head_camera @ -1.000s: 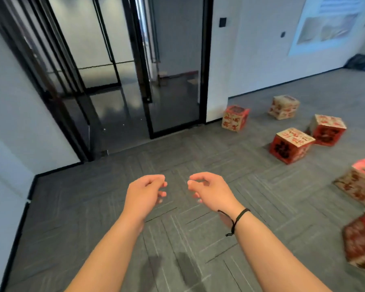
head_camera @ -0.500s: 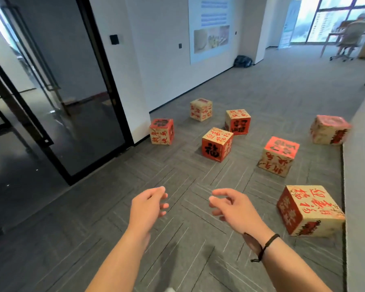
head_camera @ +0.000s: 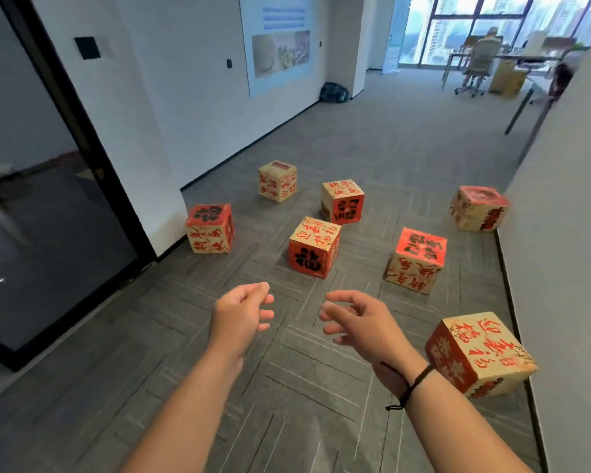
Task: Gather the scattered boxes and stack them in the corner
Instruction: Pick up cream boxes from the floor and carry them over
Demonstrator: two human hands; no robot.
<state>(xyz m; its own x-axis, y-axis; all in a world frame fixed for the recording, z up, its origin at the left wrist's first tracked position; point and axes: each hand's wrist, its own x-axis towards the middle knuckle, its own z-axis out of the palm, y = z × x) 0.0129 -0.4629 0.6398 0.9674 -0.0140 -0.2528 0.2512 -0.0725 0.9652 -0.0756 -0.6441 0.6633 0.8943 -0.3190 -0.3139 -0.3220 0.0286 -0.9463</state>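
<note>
Fingers loosely curled on left hand point(head_camera: 241, 314) and right hand point(head_camera: 362, 322), gripping nothing, hovering over grey carpet point(head_camera: 287, 387). Seven boxes scattered ahead: nearest box point(head_camera: 478, 356) by right wall point(head_camera: 560, 233), central box point(head_camera: 314, 247) beyond the hands. Glass door point(head_camera: 48, 216) left, seated person point(head_camera: 481, 56) far back.
</note>
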